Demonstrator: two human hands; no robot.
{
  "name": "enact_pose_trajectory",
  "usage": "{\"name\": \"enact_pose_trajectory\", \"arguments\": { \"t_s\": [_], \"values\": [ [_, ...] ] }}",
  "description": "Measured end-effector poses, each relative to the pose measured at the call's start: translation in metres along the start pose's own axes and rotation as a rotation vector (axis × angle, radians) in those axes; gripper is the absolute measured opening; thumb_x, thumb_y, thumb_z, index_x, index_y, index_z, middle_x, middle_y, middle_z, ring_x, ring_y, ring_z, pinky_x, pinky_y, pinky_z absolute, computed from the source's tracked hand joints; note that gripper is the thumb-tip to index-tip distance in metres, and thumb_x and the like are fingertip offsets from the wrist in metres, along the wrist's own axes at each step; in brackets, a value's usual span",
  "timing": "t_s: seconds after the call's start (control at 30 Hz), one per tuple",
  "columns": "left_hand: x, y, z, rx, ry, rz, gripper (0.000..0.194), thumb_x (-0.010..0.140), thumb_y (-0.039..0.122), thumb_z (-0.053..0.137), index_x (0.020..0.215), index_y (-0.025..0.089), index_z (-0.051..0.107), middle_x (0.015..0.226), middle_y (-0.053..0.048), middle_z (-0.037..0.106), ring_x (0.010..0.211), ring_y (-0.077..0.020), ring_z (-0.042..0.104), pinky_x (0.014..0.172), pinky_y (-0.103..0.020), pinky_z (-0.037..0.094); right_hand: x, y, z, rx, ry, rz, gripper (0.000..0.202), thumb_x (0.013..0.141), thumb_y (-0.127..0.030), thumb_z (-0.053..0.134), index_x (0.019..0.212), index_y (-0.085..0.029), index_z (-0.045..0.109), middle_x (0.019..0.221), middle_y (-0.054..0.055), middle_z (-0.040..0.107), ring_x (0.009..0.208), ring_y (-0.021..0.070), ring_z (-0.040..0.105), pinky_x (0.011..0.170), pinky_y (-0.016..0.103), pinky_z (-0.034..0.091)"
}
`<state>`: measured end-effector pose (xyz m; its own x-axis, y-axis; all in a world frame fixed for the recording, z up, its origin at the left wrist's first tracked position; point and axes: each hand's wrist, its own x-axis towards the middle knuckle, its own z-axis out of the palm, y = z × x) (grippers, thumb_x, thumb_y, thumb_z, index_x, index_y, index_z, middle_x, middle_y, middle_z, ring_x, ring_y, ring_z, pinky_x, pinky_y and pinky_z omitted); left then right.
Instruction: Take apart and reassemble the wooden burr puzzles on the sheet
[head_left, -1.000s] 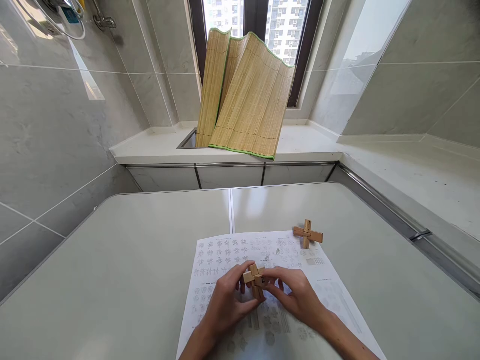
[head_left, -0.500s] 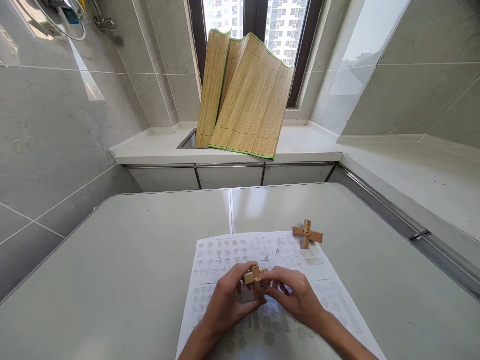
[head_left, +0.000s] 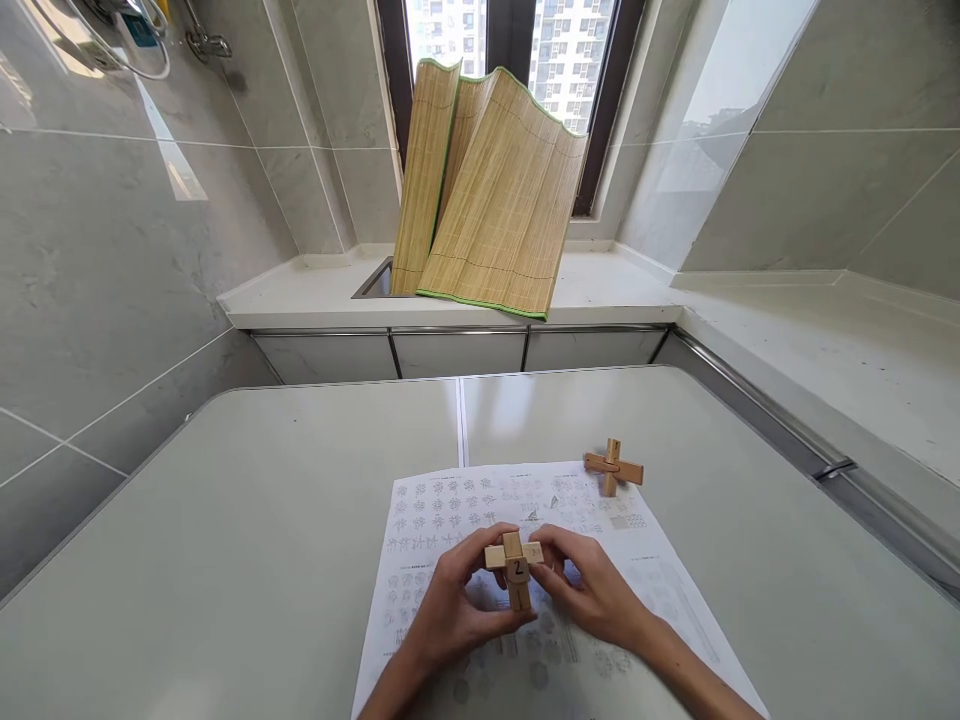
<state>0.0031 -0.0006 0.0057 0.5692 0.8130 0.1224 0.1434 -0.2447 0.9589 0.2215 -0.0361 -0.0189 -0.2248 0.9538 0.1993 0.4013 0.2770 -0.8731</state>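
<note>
Left grip (head_left: 459, 597) clamps 1 tan wooden cross (head_left: 517, 572); right grip (head_left: 589, 582) beside it, closure unclear; far right, 1 brown wooden cross (head_left: 613, 467).

bright daylight from the window (head_left: 566, 60), glare on wall tiles (head_left: 727, 90), blurred print (head_left: 442, 505)

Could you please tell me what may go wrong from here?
The wooden puzzle is pinched in the left hand above the paper, so it might slip. The right hand is close beside it; a push could perhaps loosen it. The wooden cross lies at the paper's far right corner; pulling the paper could disturb it.
</note>
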Motion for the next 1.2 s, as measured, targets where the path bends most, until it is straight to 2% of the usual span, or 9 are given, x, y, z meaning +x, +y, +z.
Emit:
{"name": "enact_pose_trajectory", "arguments": {
  "t_s": [0.13, 0.33, 0.43, 0.53, 0.67, 0.87, 1.07, 1.2],
  "values": [
    [-0.001, 0.002, -0.001, 0.007, -0.033, -0.013, 0.071, 0.068, 0.022, 0.092, 0.133, 0.027, 0.063, 0.121, -0.005, 0.072, 0.109, -0.0252, 0.07, 0.096, -0.033, 0.058, -0.002, 0.003, 0.001, -0.008, -0.037, -0.024, 0.041, 0.105, -0.049, 0.049, 0.074, -0.022, 0.045, 0.068, -0.003, 0.048, 0.063, 0.014, 0.044, 0.061, 0.026, 0.035],
    [-0.001, 0.003, -0.001, 0.04, -0.068, 0.003, 0.068, 0.07, 0.025, 0.091, 0.133, 0.03, 0.064, 0.115, -0.004, 0.073, 0.105, -0.0249, 0.07, 0.095, -0.035, 0.058, -0.003, 0.004, 0.002, 0.049, -0.079, 0.031, 0.05, 0.103, -0.055, 0.047, 0.067, -0.022, 0.036, 0.061, -0.005, 0.037, 0.058, 0.0129, 0.035, 0.055, 0.025, 0.029],
    [-0.001, 0.003, 0.001, 0.073, -0.063, 0.028, 0.067, 0.071, 0.025, 0.091, 0.132, 0.031, 0.064, 0.112, -0.003, 0.073, 0.1, -0.0236, 0.07, 0.094, -0.036, 0.057, -0.002, 0.001, 0.001, 0.149, -0.142, 0.062, 0.056, 0.102, -0.064, 0.044, 0.064, -0.022, 0.038, 0.058, -0.005, 0.036, 0.055, 0.0126, 0.035, 0.053, 0.025, 0.029],
    [-0.002, 0.003, 0.002, 0.111, -0.059, 0.056, 0.065, 0.073, 0.024, 0.089, 0.133, 0.03, 0.064, 0.114, -0.003, 0.073, 0.1, -0.0232, 0.07, 0.093, -0.035, 0.056, -0.002, -0.002, 0.001, 0.295, -0.222, 0.137, 0.061, 0.1, -0.07, 0.041, 0.063, -0.022, 0.045, 0.051, -0.004, 0.044, 0.049, 0.0125, 0.041, 0.052, 0.025, 0.033],
    [-0.002, 0.004, 0.004, 0.149, -0.055, 0.092, 0.061, 0.077, 0.024, 0.086, 0.133, 0.029, 0.063, 0.113, -0.004, 0.072, 0.099, -0.023, 0.07, 0.09, -0.033, 0.056, -0.002, -0.002, 0.003, 0.416, -0.26, 0.187, 0.062, 0.099, -0.072, 0.043, 0.062, -0.022, 0.048, 0.046, -0.004, 0.047, 0.043, 0.012, 0.043, 0.05, 0.025, 0.036],
    [-0.002, 0.002, 0.002, 0.141, -0.056, 0.113, 0.064, 0.076, 0.021, 0.087, 0.134, 0.03, 0.062, 0.114, -0.004, 0.072, 0.1, -0.0223, 0.07, 0.091, -0.032, 0.056, -0.001, -0.005, 0.0, 0.362, -0.222, 0.14, 0.061, 0.102, -0.065, 0.046, 0.06, -0.021, 0.05, 0.049, -0.002, 0.053, 0.047, 0.0128, 0.049, 0.056, 0.025, 0.04],
    [-0.001, 0.001, 0.0, 0.135, -0.065, 0.106, 0.066, 0.074, 0.021, 0.088, 0.135, 0.031, 0.063, 0.116, -0.004, 0.071, 0.102, -0.0227, 0.07, 0.093, -0.033, 0.057, 0.0, -0.012, 0.0, 0.331, -0.218, 0.118, 0.053, 0.102, -0.065, 0.046, 0.079, -0.02, 0.059, 0.055, -0.004, 0.055, 0.051, 0.0133, 0.049, 0.057, 0.025, 0.039],
    [-0.001, 0.002, 0.0, 0.146, -0.064, 0.099, 0.066, 0.074, 0.023, 0.088, 0.135, 0.032, 0.063, 0.115, -0.004, 0.072, 0.101, -0.0228, 0.07, 0.093, -0.033, 0.057, 0.001, -0.013, -0.001, 0.335, -0.22, 0.116, 0.053, 0.102, -0.066, 0.046, 0.081, -0.02, 0.061, 0.057, -0.003, 0.054, 0.052, 0.0136, 0.049, 0.056, 0.025, 0.039]
  ]
}}
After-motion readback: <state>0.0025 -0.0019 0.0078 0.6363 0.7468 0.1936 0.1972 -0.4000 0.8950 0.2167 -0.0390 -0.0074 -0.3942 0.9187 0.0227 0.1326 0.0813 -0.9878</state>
